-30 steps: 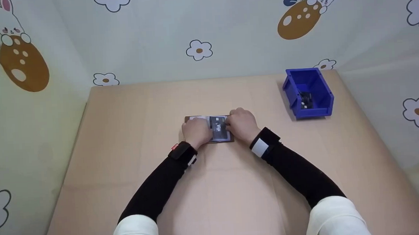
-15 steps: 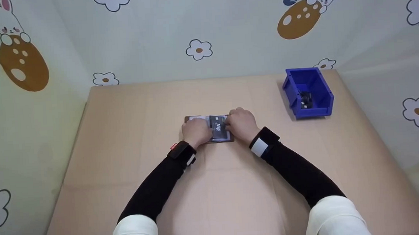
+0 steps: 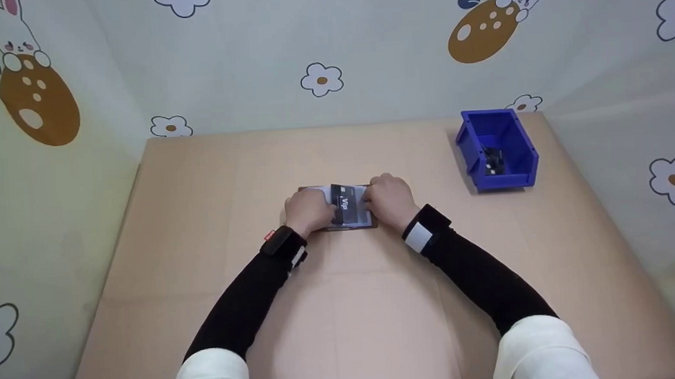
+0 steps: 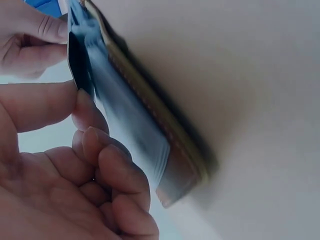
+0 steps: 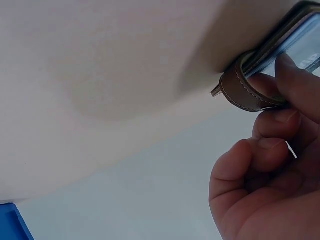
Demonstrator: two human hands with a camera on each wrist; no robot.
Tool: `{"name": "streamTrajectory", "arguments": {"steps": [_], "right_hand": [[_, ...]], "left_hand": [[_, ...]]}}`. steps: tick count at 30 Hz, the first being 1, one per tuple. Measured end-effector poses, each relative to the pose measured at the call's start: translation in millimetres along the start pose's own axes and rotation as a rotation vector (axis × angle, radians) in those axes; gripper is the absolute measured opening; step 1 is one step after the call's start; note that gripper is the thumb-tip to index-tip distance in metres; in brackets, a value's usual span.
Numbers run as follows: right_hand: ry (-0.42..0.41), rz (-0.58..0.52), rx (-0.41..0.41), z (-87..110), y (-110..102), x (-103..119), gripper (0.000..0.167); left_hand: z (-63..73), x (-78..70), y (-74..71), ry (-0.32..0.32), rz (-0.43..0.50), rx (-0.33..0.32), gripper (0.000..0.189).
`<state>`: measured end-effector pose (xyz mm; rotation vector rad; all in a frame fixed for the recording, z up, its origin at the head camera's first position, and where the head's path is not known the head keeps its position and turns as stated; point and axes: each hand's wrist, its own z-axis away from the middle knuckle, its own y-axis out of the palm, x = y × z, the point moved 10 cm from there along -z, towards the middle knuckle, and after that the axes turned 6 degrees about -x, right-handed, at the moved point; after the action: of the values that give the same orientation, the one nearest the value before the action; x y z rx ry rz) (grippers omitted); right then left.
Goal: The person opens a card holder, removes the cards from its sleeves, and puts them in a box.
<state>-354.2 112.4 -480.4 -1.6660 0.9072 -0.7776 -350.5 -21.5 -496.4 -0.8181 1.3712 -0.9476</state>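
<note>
A brown card holder (image 4: 176, 177) with clear plastic sleeves (image 3: 363, 214) lies spread on the table between both hands. My left hand (image 3: 308, 209) pinches a dark card (image 3: 344, 204) marked "Vip" between thumb and index finger; its other fingers curl loosely. The card stands slightly raised over the right-hand sleeves, and whether part of it sits inside a sleeve I cannot tell. My right hand (image 3: 391, 201) grips the holder's right edge, thumb on the plastic. The right wrist view shows the holder's stitched brown strap (image 5: 241, 95) curving by those fingers.
At the back right of the beige table (image 3: 225, 179) stands a blue bin (image 3: 504, 181) with small dark items (image 3: 493, 161) inside. Fabric walls (image 3: 247, 60) with printed flowers and rabbits border the table's back and sides.
My left hand has shifted a little to the left, and the dark card has moved left with it, showing more of the plastic sleeve. My right hand has stayed in place.
</note>
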Motion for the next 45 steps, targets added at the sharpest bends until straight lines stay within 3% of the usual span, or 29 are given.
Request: {"name": "streamTrajectory", "arguments": {"steps": [9, 22, 33, 36, 45], "right_hand": [[-0.023, -0.004, -0.016, 0.5, -3, 1, 0.006], [-0.031, 0.001, -0.026, 2.2, -5, 3, 0.006], [0.001, -0.013, -0.002, 4.2, -5, -1, 0.011], [0.014, -0.043, -0.009, 5.4, -11, -4, 0.013], [0.055, -0.155, -0.130, 6.2, -48, -16, 0.013]], "left_hand": [[3.5, 5.0, -16.3, 0.007, 0.072, 0.014, 0.017], [5.2, 0.4, -34.5, 0.071, 0.073, 0.001, 0.032], [6.3, -7.7, -60.8, 0.094, 0.177, 0.009, 0.043], [6.5, -10.5, -65.2, 0.104, 0.195, 0.008, 0.043], [6.8, -15.0, -71.0, 0.111, 0.206, -0.014, 0.044]]}}
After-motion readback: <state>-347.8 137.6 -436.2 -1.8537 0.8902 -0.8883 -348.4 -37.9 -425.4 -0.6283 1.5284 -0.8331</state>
